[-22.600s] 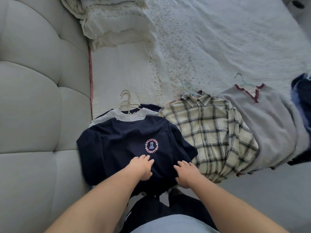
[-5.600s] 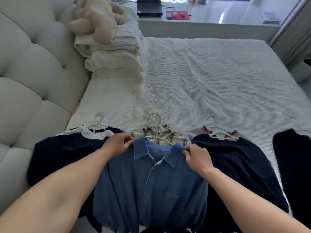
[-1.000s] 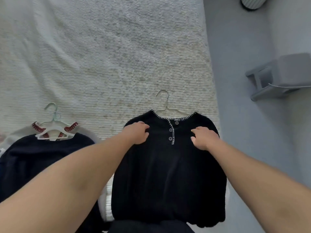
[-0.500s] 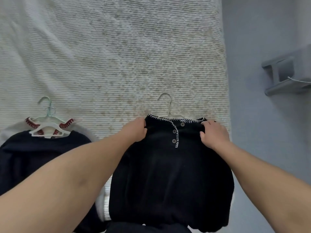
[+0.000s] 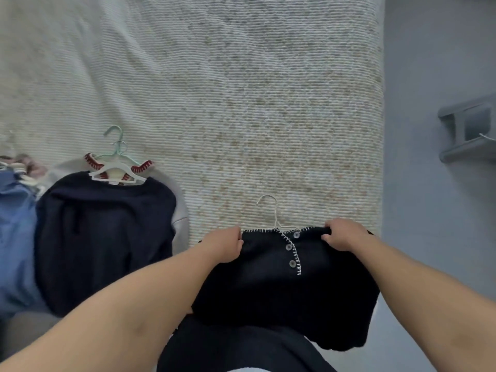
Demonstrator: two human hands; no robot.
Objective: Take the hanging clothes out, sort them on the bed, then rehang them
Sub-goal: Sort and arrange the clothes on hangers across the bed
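A black knit top with white stitched trim and three buttons lies at the near right corner of the bed, on a thin wire hanger. My left hand grips its left shoulder and my right hand grips its right shoulder. To the left lies a navy sweater on a white hanger, stacked over a grey top with a red-trimmed collar on a teal hanger. A blue shirt shows at the far left edge.
The white textured bedspread stretches away beyond the clothes. The bed's right edge runs beside grey floor, where a grey stool-like object stands. My dark trousers fill the bottom middle.
My hands have slid from the chest of the black top out to its shoulders and closed on them. The top and its hanger have moved nearer to me and the view has shifted left.
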